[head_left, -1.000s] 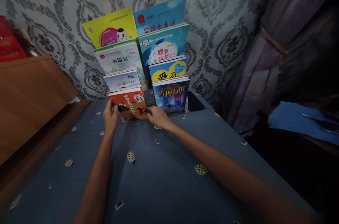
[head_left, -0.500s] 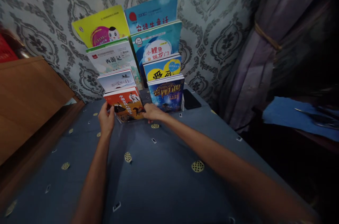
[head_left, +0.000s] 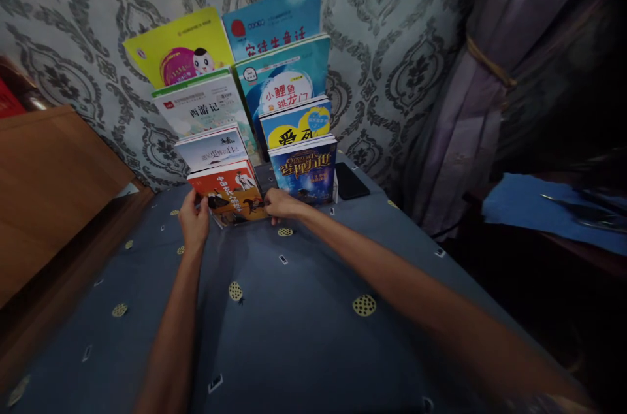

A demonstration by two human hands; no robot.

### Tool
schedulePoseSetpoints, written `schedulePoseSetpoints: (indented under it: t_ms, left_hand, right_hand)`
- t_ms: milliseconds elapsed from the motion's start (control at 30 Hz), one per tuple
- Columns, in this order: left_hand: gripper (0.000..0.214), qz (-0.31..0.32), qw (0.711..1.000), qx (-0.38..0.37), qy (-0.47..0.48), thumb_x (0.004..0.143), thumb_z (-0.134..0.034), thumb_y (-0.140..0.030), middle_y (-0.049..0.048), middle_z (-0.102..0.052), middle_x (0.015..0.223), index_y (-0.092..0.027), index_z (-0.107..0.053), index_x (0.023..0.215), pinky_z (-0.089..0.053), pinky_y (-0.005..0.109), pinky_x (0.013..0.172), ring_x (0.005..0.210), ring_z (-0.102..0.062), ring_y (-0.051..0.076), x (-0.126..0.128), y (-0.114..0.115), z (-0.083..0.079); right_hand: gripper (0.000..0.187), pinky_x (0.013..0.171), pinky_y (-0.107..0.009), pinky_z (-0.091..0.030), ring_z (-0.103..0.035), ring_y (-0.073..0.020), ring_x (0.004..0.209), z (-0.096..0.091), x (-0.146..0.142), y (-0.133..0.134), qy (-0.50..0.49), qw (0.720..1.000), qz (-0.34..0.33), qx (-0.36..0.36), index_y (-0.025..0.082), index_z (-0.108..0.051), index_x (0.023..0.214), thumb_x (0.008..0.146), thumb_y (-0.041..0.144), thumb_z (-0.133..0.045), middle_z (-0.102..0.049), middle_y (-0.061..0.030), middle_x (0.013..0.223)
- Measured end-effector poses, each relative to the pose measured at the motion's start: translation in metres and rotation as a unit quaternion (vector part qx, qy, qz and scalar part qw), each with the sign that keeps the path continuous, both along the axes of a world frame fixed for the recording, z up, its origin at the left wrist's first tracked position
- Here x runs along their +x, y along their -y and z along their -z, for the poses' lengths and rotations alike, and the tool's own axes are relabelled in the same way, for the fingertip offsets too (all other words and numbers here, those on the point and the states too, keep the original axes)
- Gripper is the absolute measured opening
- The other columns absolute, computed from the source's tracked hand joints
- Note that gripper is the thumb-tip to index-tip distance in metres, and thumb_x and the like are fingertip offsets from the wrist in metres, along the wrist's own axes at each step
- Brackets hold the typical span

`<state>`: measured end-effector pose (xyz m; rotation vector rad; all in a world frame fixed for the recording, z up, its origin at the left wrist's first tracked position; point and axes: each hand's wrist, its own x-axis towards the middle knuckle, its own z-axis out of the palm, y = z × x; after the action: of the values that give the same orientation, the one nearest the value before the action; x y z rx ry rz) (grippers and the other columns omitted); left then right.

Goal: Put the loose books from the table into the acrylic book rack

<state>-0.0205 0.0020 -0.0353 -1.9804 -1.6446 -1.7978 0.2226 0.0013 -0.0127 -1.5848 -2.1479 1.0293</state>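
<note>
An orange-red book [head_left: 230, 195] stands upright at the front of the left row, gripped at its two sides. My left hand [head_left: 194, 217] is closed on its left edge, thumb towards the cover. On the right edge, my right hand [head_left: 281, 204] pinches the lower corner. Right behind it are a pale blue book [head_left: 213, 147] and a white book [head_left: 203, 104], with a yellow-green book [head_left: 181, 42] at the back. Beside them, the right row holds a dark blue book [head_left: 304, 169], a yellow and blue book [head_left: 296, 123], a teal book [head_left: 281, 78] and a taller blue book [head_left: 274, 12].
A blue patterned cloth [head_left: 284, 322] covers the table. A black phone [head_left: 350, 181] lies right of the books. At the left is a wooden box [head_left: 59, 185]. Behind stands the patterned wall [head_left: 392, 61], and a tied curtain [head_left: 455, 127] hangs at the right.
The view has shifted slightly, so the books appear a little further left. Both hands keep their hold on the orange-red book, with no other clear movement.
</note>
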Motion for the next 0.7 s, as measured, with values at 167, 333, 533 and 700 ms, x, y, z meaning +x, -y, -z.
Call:
schedulePoseSetpoints:
  t_ms: [167, 333, 533, 700]
  left_hand:
    - [0.039, -0.004, 1.000, -0.003, -0.005, 0.086, -0.055, -0.034, 0.0084, -0.072, 0.100, -0.016, -0.069, 0.117, -0.055, 0.032, 0.080, 0.088, -0.066, 0.021, 0.000, 0.001, -0.001]
    - [0.037, -0.006, 0.999, 0.015, -0.041, 0.088, -0.054, -0.031, 0.0095, -0.072, 0.106, -0.018, -0.068, 0.119, -0.054, 0.036, 0.090, 0.096, -0.067, 0.023, 0.000, 0.004, 0.000]
    - [0.047, 0.009, 0.998, 0.027, -0.049, 0.092, -0.054, -0.028, 0.0103, -0.070, 0.118, -0.020, -0.056, 0.138, -0.053, 0.037, 0.096, 0.105, -0.068, 0.023, 0.004, 0.008, -0.001]
    - [0.050, 0.012, 0.999, 0.019, -0.042, 0.091, -0.054, -0.026, 0.0108, -0.069, 0.124, -0.021, -0.055, 0.141, -0.052, 0.039, 0.101, 0.108, -0.068, 0.024, 0.004, 0.008, -0.001]
  right_hand:
    - [0.018, 0.059, -0.020, -0.053, -0.076, -0.0185, 0.070, -0.002, 0.000, 0.005, 0.029, 0.999, 0.008, 0.024, 0.010, -0.073, 0.095, 0.090, 0.015, -0.057, -0.079, -0.0103, 0.077]
    - [0.023, 0.082, -0.030, -0.054, -0.073, -0.0275, 0.103, -0.004, -0.005, 0.022, 0.061, 0.992, 0.050, 0.098, 0.012, -0.072, 0.105, 0.092, 0.025, -0.058, -0.078, -0.0171, 0.103]
    - [0.048, 0.095, -0.036, -0.051, -0.066, -0.0278, 0.115, -0.012, -0.012, 0.036, 0.013, 0.968, 0.114, 0.223, 0.013, -0.047, 0.143, 0.097, 0.026, -0.045, -0.068, -0.0174, 0.129]
    - [0.060, 0.101, -0.037, -0.048, -0.062, -0.0265, 0.118, -0.020, -0.019, 0.034, -0.077, 0.940, 0.104, 0.317, 0.009, -0.037, 0.152, 0.093, 0.018, -0.041, -0.063, -0.0177, 0.135]
